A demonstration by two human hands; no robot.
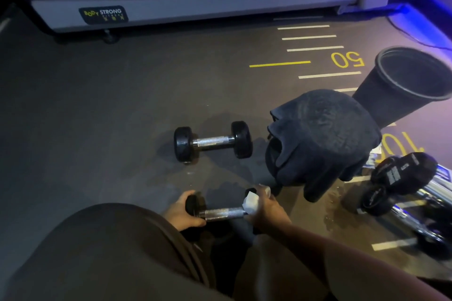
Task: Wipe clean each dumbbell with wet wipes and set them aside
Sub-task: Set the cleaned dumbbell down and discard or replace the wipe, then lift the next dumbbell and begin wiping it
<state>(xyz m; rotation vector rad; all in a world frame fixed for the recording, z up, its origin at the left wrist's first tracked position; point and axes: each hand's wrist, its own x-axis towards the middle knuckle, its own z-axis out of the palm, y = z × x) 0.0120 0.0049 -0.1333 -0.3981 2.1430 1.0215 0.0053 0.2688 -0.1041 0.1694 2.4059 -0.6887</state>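
Left hand grips one end of the near dumbbell, held just above the floor. Right hand pinches a wipe at its other end. Second dumbbell lies beyond.

Held dumbbell: we see black ends, steel grip, level above the floor.
Wet wipe: white, bunched at its right end.
Second dumbbell: lying beyond.
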